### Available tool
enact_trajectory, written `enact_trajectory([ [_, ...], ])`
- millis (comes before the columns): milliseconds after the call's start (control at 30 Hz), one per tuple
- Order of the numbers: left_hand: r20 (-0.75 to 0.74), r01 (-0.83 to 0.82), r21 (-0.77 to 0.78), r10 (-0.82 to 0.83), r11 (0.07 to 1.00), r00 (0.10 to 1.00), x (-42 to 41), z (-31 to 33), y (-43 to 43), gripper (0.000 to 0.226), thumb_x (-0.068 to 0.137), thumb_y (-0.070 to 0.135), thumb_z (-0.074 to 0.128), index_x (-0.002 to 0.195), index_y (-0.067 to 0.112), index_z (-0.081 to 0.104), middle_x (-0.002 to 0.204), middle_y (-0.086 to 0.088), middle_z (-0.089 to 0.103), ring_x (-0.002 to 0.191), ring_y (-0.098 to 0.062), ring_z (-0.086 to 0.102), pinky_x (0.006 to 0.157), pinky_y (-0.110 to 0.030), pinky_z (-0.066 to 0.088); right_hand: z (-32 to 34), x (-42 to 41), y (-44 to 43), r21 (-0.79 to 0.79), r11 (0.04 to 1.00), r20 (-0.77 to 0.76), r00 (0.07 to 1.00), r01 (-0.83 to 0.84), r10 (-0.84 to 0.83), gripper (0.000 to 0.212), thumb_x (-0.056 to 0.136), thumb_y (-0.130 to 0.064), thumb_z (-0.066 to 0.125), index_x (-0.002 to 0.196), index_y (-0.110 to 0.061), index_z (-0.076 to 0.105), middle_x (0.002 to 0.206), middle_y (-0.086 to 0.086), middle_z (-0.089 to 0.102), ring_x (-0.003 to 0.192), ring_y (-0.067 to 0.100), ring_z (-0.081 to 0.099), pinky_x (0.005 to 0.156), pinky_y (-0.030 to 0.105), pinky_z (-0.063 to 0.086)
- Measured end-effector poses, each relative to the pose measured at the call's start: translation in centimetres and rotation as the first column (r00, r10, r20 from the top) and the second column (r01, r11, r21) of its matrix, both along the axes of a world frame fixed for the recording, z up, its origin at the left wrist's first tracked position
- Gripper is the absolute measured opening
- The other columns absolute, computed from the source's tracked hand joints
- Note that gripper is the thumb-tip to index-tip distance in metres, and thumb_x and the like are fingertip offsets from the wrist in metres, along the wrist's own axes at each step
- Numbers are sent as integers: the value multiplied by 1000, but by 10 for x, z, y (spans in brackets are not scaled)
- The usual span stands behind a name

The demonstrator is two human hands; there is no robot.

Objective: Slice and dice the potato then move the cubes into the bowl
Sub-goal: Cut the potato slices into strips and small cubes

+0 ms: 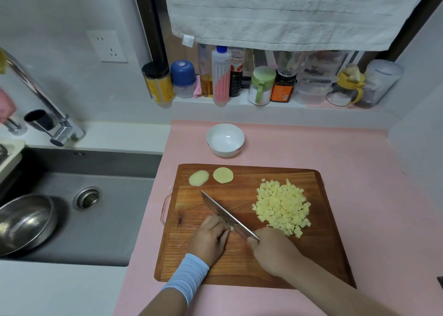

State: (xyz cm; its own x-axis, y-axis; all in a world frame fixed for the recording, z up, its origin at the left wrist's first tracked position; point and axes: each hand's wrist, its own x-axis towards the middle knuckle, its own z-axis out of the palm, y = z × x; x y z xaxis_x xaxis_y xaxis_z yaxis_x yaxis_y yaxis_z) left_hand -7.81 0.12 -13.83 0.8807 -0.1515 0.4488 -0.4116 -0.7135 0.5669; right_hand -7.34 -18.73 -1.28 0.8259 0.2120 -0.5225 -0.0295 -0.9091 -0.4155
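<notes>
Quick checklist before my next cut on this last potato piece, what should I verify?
1. Left hand holds the potato piece beside the knife: ok.
2. Left fingertips tucked back from the blade: cannot tell.
3. Right hand grips the knife handle: ok.
4. Cubes piled on the board, clear of the blade: ok.
5. Bowl upright and empty beyond the board: ok.
6. Two slices at the board's far edge diced: not ok.

Single head view, wide-angle, looking steeply down, close over cutting board (pixel 244 186); bowl (pixel 225 138) mid-frame.
</notes>
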Motion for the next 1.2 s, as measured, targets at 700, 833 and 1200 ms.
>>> enact_trajectory([
  [700,-7,-67,48,67,997,998,-10,1,1,8,92,15,62,85,13,66,88,2,58,83,-15,54,76,-24,48,-2,12,30,-4,999,101,994,-38,39,28,104,-37,45,80,-29,58,79,-8,63,75,15,60,65,31,45],
  [833,15,-64,19,64,998,998,-8,3,1,11,93,14,61,86,11,68,87,1,59,84,-14,54,80,-20,47,4,-4,18,-1,999,123,991,-43,43,29,103,-40,44,96,-29,69,82,-8,67,79,17,64,72,33,53],
  [1200,-4,-80,25,80,997,997,-8,-3,1,15,94,17,60,84,11,69,88,2,61,84,-16,56,79,-23,48,1,-13,0,-35,999,46,999,-4,6,37,104,-37,47,68,-30,49,70,-10,58,70,11,58,59,26,40],
])
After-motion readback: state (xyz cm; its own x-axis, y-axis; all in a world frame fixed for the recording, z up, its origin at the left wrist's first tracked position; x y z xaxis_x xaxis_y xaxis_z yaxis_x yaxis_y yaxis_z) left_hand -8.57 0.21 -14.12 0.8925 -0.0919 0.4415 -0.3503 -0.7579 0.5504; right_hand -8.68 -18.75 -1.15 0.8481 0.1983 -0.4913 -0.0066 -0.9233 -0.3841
